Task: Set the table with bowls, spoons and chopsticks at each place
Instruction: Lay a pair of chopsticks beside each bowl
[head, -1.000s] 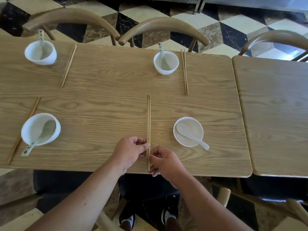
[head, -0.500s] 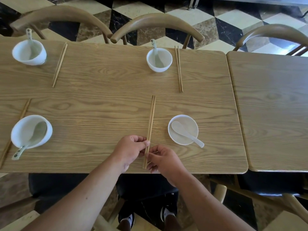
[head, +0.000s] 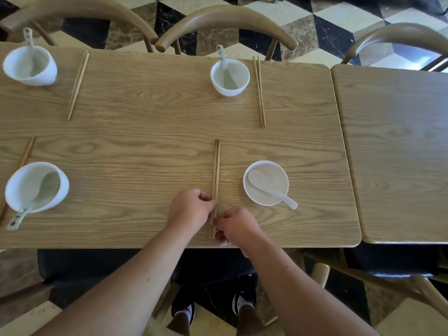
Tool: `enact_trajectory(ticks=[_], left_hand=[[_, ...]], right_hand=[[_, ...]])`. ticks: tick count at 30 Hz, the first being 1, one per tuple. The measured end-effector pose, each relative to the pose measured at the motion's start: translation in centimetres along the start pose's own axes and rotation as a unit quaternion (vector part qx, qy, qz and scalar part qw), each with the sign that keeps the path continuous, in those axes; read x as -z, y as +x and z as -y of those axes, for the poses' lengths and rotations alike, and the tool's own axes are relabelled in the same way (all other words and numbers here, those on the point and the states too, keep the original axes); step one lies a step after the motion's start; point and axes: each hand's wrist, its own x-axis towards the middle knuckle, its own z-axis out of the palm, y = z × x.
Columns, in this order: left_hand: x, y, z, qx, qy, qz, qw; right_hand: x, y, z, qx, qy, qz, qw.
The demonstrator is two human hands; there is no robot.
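Note:
A pair of wooden chopsticks [head: 216, 166] lies on the wooden table [head: 150, 132], pointing away from me. My left hand [head: 190, 209] pinches them from the left and my right hand [head: 236, 226] from the right, near their close end. To their right sits a white bowl [head: 278, 170] with a white spoon [head: 269, 187] in it. Three other places have a white bowl with a spoon and a pair of chopsticks: far middle bowl [head: 240, 71], far left bowl [head: 46, 69], near left bowl [head: 19, 180].
A second wooden table [head: 397, 146] butts against the right side. Curved wooden chair backs [head: 225, 20] stand along the far edge, over a checkered floor. Another chair [head: 417, 284] is at the lower right, and my shoes show below the near edge.
The chopsticks between my hands have turned from a slight tilt to lying straight. Both hands stay at their near end.

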Motion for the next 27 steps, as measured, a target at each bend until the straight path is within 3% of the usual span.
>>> enact_trajectory(ticks=[2, 5, 18, 21, 27], left_hand=[[0.0, -0.2, -0.7, -0.017, 0.098, -0.025, 0.995], [-0.4, -0.3, -1.7, -0.014, 0.154, -0.046, 0.987], [-1.3, -0.1, -1.9, -0.016, 0.199, -0.063, 0.978], [-1.4, -0.2, -1.9, -0.015, 0.197, -0.064, 0.978], [-1.5, -0.3, -1.9, -0.022, 0.206, -0.072, 0.976]], right_hand=[[0.0, -0.1, 0.1, -0.002, -0.011, -0.004, 1.000], [-0.1, -0.4, 0.1, -0.002, -0.024, -0.020, 1.000], [-1.7, -0.4, 0.1, 0.034, -0.223, -0.113, 0.968], [-1.8, -0.8, 0.1, 0.044, -0.222, -0.131, 0.965], [-1.6, -1.4, 0.8, 0.059, -0.299, -0.112, 0.946]])
